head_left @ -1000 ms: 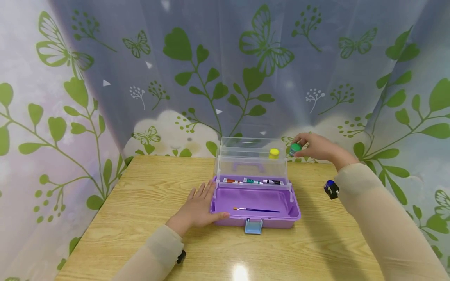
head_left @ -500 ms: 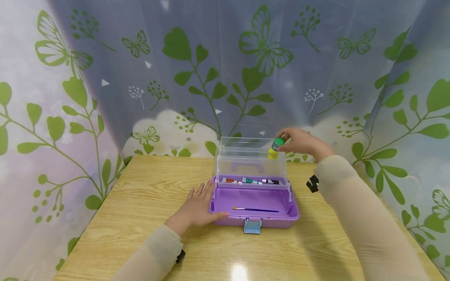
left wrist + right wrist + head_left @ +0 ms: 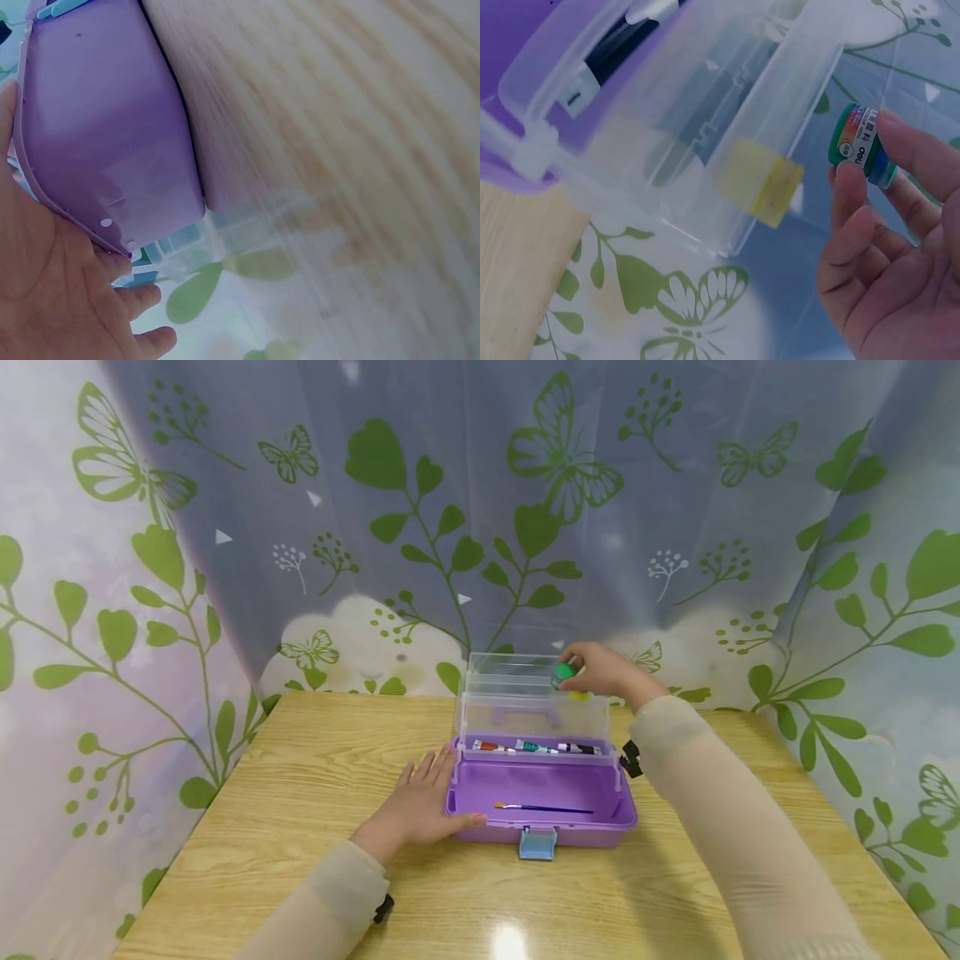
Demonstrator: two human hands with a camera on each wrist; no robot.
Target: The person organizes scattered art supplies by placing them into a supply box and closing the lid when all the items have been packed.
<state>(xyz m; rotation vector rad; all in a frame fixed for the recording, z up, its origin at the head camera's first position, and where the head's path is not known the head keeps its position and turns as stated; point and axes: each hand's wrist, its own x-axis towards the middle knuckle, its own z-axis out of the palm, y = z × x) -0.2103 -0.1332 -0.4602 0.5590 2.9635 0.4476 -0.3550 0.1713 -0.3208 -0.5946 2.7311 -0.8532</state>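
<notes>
In the head view my right hand (image 3: 606, 670) pinches a small paint jar with a green lid (image 3: 564, 674) between thumb and fingertips. The jar is held above the clear upper tray; the right wrist view shows its printed label (image 3: 856, 139). A yellow paint jar (image 3: 778, 189) stands in that tray, partly covered by my hand in the head view. My left hand (image 3: 418, 803) lies at the left side of the purple storage box (image 3: 588, 837), fingers extended, thumb across the rim. In the left wrist view its palm faces the box wall (image 3: 105, 127).
Three paint tubes, orange-red (image 3: 491, 747), green (image 3: 533, 747) and black (image 3: 577, 749), lie in the clear lower tray. A blue-handled paintbrush (image 3: 547, 808) is on the box floor. A light blue latch (image 3: 537, 845) hangs at the front. Patterned cloth (image 3: 420, 568) surrounds the wooden table (image 3: 330, 735).
My right hand has carried the green-lidded jar leftward, from right of the box, past the yellow jar, to above the upper tray. The left hand keeps its place.
</notes>
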